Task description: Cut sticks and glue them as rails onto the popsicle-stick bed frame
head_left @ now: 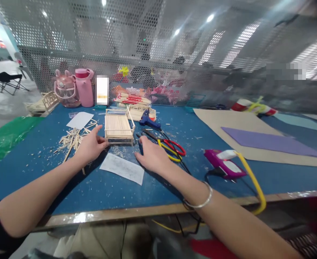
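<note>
A small frame of pale wooden sticks [117, 125], with a slatted panel, stands on the blue table [74, 196]. My left hand [92, 145] is at its left front corner, thumb and fingers apart; whether it touches the frame is unclear. To the right of the frame my right hand [151, 154] rests near the table with its thumb and fingers spread, holding nothing. Between my hands and nearer to me lies a pale paper strip [122, 168]. Loose stick pieces [73, 142] are scattered beside my left hand.
Scissors with red and yellow handles [174, 148], a blue glue gun [149, 120] and a magenta tool [224, 165] with a yellow cord lie rightward. Pink bottles [85, 88] stand at the back left, before a perforated metal screen [93, 39]. Purple sheet [268, 141] at right.
</note>
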### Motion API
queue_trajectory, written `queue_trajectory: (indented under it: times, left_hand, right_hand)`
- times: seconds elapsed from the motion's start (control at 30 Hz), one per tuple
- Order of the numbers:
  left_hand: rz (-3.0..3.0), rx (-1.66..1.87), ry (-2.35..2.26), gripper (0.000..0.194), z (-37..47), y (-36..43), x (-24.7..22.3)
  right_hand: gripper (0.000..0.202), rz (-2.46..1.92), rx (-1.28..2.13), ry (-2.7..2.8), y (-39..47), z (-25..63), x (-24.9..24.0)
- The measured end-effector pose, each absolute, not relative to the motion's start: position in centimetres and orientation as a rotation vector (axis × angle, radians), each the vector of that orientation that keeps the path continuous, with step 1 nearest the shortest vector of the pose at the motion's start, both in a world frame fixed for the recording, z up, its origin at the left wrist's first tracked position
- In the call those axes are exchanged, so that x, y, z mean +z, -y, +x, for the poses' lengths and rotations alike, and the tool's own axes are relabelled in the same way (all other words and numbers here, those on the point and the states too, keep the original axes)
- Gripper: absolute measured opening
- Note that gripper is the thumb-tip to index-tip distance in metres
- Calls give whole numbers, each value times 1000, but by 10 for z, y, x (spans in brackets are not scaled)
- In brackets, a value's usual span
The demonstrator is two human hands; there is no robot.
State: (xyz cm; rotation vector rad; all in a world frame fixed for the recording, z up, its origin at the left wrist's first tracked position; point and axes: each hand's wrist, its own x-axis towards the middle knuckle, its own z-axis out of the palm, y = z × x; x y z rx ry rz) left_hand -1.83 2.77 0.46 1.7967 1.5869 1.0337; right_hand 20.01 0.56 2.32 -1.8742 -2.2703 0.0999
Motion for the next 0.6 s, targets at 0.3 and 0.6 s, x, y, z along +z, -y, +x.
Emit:
queue_trajectory:
  times: [0.3, 0.6]
  left_hand:
    - [1835, 969, -1545, 73, -18, -27, 4]
    - [1845, 940, -1704, 59, -12, -20, 19]
  right_hand:
    - [23, -1994, 232, 2438, -23, 211, 39]
    - [36, -1794, 624, 2541, -42, 203, 51]
